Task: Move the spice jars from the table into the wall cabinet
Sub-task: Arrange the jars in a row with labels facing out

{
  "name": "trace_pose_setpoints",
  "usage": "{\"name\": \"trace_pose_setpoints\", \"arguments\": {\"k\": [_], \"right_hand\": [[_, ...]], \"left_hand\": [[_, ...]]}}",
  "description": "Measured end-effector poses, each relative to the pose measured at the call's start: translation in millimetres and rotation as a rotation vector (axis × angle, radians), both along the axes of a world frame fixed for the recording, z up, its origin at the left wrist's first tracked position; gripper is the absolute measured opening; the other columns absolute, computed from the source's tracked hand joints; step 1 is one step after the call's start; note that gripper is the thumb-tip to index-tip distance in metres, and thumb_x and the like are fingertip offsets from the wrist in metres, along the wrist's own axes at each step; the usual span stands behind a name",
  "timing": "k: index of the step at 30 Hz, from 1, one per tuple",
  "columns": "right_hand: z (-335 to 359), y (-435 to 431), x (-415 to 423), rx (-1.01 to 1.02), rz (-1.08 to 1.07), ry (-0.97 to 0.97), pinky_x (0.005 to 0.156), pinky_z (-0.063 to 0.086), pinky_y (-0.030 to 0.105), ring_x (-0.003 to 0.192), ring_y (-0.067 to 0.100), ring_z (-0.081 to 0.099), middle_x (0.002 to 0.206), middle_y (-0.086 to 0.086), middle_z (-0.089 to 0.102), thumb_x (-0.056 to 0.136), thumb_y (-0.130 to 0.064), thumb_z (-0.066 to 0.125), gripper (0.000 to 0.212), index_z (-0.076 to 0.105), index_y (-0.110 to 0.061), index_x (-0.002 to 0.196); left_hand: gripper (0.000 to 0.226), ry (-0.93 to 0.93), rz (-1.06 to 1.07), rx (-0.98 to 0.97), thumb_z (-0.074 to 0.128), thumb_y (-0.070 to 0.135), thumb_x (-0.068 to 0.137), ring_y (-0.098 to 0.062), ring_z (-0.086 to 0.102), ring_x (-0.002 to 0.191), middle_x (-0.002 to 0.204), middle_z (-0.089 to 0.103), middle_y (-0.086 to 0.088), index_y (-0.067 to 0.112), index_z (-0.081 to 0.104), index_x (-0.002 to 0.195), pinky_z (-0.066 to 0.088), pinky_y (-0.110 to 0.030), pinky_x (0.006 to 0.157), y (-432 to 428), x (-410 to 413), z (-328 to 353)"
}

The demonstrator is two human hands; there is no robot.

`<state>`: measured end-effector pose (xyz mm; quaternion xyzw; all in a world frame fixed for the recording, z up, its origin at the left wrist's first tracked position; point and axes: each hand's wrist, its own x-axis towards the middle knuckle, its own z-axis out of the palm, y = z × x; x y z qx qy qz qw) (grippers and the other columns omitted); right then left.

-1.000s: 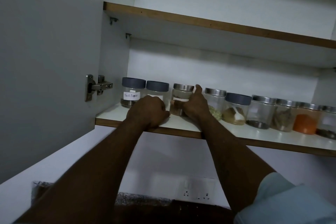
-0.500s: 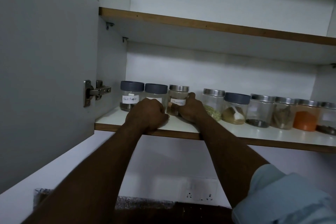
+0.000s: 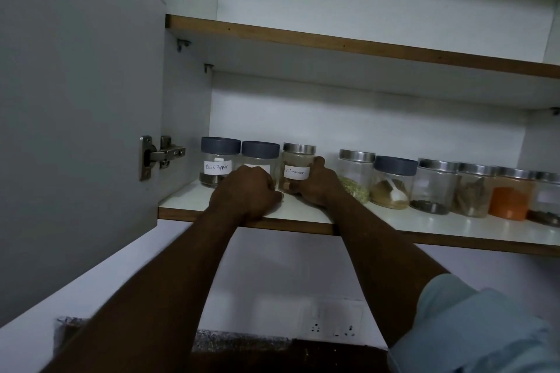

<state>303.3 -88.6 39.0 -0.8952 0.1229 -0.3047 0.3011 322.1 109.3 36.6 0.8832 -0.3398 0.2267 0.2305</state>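
A row of jars point(image 3: 394, 182) lines the shelf point(image 3: 303, 212) mid-frame, the right hand point(image 3: 318, 188) grasping the cinnamon jar point(image 3: 295, 160), the left hand point(image 3: 245, 191) curled before the grey-lidded jar point(image 3: 260, 150), its grip unclear; any jars left below are out of view.

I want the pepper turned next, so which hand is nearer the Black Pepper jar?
Left. The left hand sits just right of the Black Pepper jar; the right hand is farther right, gripping the Cinnamon jar.

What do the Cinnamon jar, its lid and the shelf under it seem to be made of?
Cinnamon jar: clear glass or plastic, since the contents show through; I cannot tell which. Its lid: likely brushed metal, silvery with a dull sheen. Shelf: probably wood board, with a glossy white top and a brown front edge.
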Motion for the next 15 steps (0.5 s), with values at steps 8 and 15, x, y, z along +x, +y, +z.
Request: {"name": "trace_pose_setpoints", "arguments": {"k": [8,15], "right_hand": [[2.0,8.2,-11.9,-0.024,-0.026,-0.018,0.078,0.043,0.029,0.116,0.028,0.061,0.131,0.008,0.061,0.069,-0.048,0.09,0.095,0.033,-0.014,0.137],[3.5,19.8,-57.0,-0.345,-0.27,-0.248,0.072,0.054,0.034,0.093,0.026,0.068,0.11,0.007,0.07,0.079,-0.049,0.08,0.067,0.045,-0.018,0.128]], "left_hand": [[0.031,0.014,-0.011,-0.039,0.065,0.047,0.089,-0.014,0.062,0.079,0.084,0.073,0.002,0.021,0.08,0.096,0.052,-0.031,0.074,-0.2,0.8,-0.3],[0.026,-0.017,-0.044,-0.039,0.064,0.049,0.089,-0.009,0.06,0.073,0.074,0.069,0.008,0.026,0.078,0.083,0.047,-0.027,0.065,0.3,4.1,-2.1]]}}
